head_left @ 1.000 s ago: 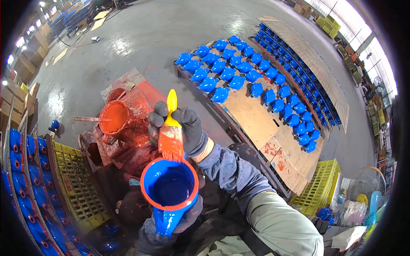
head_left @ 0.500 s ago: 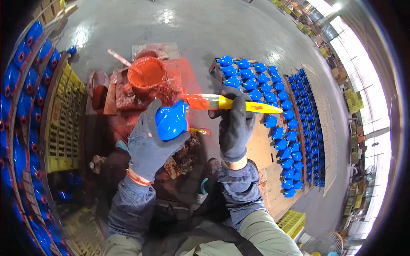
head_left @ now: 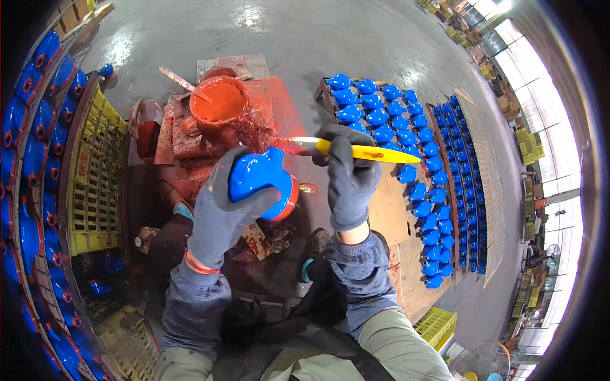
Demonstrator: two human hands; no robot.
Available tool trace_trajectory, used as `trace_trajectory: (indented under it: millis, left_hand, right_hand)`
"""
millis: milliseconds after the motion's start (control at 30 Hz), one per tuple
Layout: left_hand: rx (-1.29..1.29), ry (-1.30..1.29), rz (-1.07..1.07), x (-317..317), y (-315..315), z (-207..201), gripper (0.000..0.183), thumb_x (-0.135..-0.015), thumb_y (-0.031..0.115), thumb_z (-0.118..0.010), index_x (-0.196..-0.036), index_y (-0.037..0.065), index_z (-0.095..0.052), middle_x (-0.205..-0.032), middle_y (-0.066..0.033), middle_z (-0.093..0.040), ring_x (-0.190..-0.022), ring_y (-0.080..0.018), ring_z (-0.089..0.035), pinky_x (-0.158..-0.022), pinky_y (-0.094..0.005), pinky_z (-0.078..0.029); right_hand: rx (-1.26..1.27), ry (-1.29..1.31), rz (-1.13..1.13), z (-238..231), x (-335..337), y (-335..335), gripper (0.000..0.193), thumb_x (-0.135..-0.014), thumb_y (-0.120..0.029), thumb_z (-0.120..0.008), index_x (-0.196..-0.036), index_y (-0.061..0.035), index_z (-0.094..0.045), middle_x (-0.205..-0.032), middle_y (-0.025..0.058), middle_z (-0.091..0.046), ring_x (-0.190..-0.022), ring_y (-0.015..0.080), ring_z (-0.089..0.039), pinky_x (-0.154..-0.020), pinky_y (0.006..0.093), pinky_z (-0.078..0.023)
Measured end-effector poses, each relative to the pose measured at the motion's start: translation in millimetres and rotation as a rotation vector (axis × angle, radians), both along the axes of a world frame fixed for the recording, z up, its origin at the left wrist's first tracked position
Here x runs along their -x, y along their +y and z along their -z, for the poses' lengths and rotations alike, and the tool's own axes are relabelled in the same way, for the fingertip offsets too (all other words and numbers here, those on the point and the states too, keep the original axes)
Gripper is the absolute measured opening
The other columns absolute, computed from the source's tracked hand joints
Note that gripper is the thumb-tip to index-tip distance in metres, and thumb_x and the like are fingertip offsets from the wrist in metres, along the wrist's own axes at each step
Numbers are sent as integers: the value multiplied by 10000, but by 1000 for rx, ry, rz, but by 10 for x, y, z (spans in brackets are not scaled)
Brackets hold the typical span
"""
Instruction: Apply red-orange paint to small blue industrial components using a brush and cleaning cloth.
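Observation:
My gloved left hand (head_left: 216,219) grips a glossy blue painted casting (head_left: 257,174) from the left, thumb across its front. The casting's narrow neck points away from me, and a red-orange band runs along its lower right edge. My gloved right hand (head_left: 349,181) pinches a paintbrush (head_left: 387,154) with a yellow handle, held level and seen nearly edge-on. Its red-coated bristles point left, at the casting's neck; whether they touch it I cannot tell. Beyond my left hand stands an open bucket (head_left: 199,116) of red-orange paint, with a paint-smeared stick leaning in it.
Rows of similar blue castings (head_left: 383,133) stand on a cardboard-covered pallet (head_left: 387,209) at the right, with another dense rack (head_left: 467,190) beyond. At the left are a yellow plastic crate (head_left: 95,184) and shelves of blue castings (head_left: 32,155). A fan (head_left: 486,362) is at the lower right.
My left hand has turned the casting, so its red-orange edge shows more and its neck points away. The brush has rolled from broad side to nearly edge-on in my right hand.

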State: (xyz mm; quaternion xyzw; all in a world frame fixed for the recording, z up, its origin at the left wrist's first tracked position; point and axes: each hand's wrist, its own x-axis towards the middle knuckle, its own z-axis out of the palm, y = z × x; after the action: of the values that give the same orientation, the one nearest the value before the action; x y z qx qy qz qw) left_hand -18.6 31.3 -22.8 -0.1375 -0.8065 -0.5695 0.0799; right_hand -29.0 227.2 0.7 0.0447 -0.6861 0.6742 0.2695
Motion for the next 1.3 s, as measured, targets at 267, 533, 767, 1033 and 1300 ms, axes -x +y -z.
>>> trace_trajectory:
  millis: [267,533,767,1033,1300]
  left_hand:
    - [-1497,-912,358,-52,78,306,631,-965,512,-491,-1352,14,-494,-1256,-150,-603,-1108,-261,-619,-892,-418,-545]
    - [-1712,-965,952,-20,35,85,794,-905,572,-557,-1458,45,-343,-1312,-207,-565,-961,-376,-665,-727,-465,-592]
    - [-1003,-100,579,37,-9,328,784,-844,552,-696,-1384,37,-455,-1319,-167,-555,-1139,-296,-598,-971,-445,-500]
    - [425,135,-25,-97,121,295,668,-779,394,-772,-1278,20,-534,-1138,-188,-617,-1003,-344,-634,-815,-432,-532]
    - [403,132,13,-50,91,97,657,-794,367,-770,-1303,23,-536,-1120,-190,-627,-972,-332,-650,-854,-426,-525]
  right_hand:
    - [961,-258,-740,512,167,-12,408,-1017,-393,-504,-1273,-79,-553,-1024,90,-681,-895,190,-663,-773,317,-557]
    - [1228,-204,-704,726,325,172,409,-980,-427,-560,-1035,-23,-589,-963,67,-615,-872,201,-587,-876,348,-516]
    - [1228,-157,-531,307,179,272,516,-994,-441,-494,-1221,16,-567,-1066,148,-672,-932,276,-639,-853,389,-508]
    - [-16,-186,-17,122,2,-37,186,-982,-146,-585,-1065,11,-641,-878,68,-670,-720,112,-624,-623,232,-478]
    - [-438,75,74,169,78,15,84,-951,-83,-614,-983,-8,-632,-892,87,-675,-697,110,-609,-617,236,-487]
